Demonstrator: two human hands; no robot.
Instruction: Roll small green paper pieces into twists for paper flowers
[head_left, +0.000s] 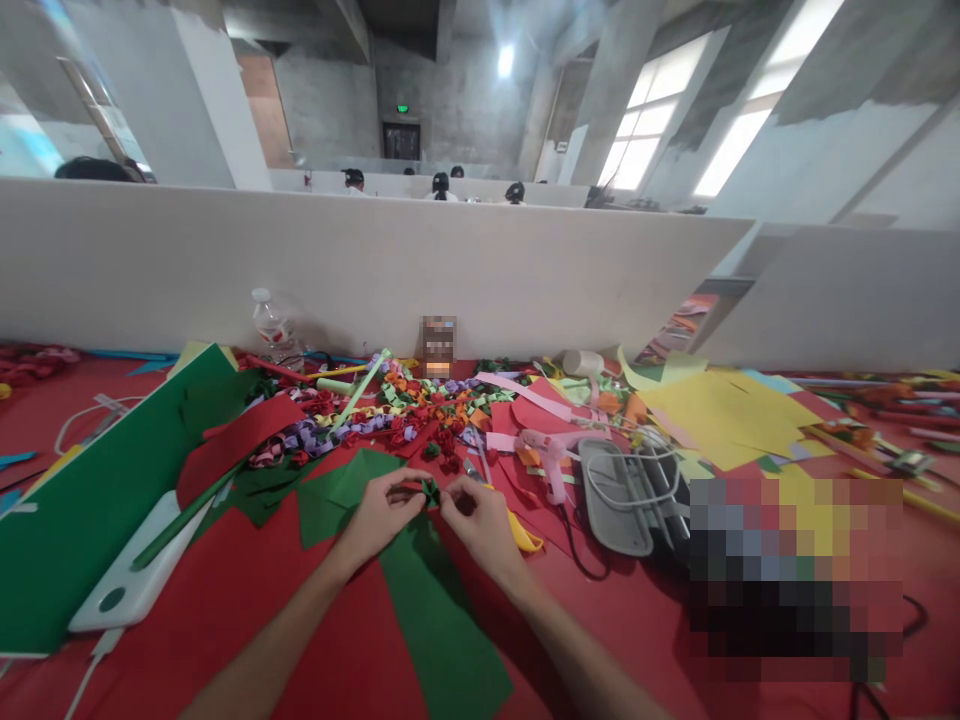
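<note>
A small folded piece of green paper (430, 491) is pinched between my two hands near the middle of the table. My left hand (386, 512) grips it from the left, thumb and fingers together. From the right, the fingertips of my right hand (478, 515) close on its other side. Beneath them lies a long green paper strip (442, 620) running toward me over red paper. More green sheets (341, 490) lie left of my left hand. Close to my right hand is a yellow curved object (525, 535), partly hidden by the wrist.
Colourful folded paper pieces (420, 405) are heaped at the back. Right of my hands lie a pink glue gun (553, 465) with a black cord, an open grey case (615, 500) and yellow sheets (720, 415). At left are a white device (142, 560), a green board (97, 520) and a bottle (274, 330).
</note>
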